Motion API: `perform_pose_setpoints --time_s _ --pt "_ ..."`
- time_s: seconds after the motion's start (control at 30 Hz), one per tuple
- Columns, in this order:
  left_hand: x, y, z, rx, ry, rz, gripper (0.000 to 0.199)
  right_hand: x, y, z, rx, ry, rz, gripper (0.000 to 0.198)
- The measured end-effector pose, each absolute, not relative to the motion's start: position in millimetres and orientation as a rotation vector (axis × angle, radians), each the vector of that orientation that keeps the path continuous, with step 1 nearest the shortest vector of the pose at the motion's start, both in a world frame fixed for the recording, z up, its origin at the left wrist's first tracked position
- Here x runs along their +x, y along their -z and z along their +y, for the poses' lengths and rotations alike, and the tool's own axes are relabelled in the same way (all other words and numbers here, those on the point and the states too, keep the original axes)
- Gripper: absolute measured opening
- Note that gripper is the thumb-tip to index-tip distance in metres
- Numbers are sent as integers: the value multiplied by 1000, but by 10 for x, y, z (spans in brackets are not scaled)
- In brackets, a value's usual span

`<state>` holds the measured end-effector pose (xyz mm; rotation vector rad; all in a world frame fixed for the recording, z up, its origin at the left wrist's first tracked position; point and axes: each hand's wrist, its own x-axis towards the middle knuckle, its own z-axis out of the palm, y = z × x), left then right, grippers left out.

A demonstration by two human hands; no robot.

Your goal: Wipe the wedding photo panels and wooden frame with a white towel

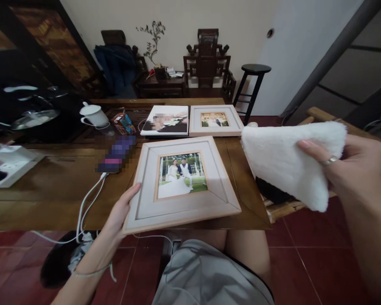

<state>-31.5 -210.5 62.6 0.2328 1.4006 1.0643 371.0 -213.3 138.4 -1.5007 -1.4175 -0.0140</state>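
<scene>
My left hand [122, 209] grips the left edge of a white photo frame [220, 186], thumb on the front rim and the other fingers hidden beneath. The frame tilts up toward me over the table's front edge and shows a printed photo of two people outdoors. Off to the right, my right hand [352, 165] pinches a fluffy white cloth [282, 156], with a ring visible on one finger. The cloth hangs in the air, apart from the frame.
On the wooden table [66, 182] lie a second photo frame [195, 112], a photo album [149, 127], a phone [116, 156] with a charging cable, a drink carton [125, 123], a lidded white cup [93, 115] and a power strip [15, 165]. A black stool [255, 70] stands behind.
</scene>
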Motion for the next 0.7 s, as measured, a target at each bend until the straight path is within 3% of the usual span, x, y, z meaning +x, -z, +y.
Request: perform_pose_setpoints --time_s 0.07,0.17,0.23,0.37,0.57,0.7 --pt "-244 -603 -2038 283 -1045 1401 32 3826 -1349 -2123 -1520 -21 -1376 37" --pt "-182 -548 -1925 320 -1006 1358 30 3919 -1316 -2126 -1529 181 -1532 40" --pt "-162 -513 -1854 339 -988 1334 29 3894 -1318 -2149 -1450 357 -1692 35" --pt "-125 -462 -1735 402 -974 1296 26 3789 -1328 -2169 -1323 350 -1793 19" --pt "-43 -350 -1583 656 -963 1313 26 3885 -1158 -1913 -1448 670 -1742 45" --pt "-60 -258 -1498 1039 -1030 1469 36 3563 -862 -1814 -1383 628 -2030 24"
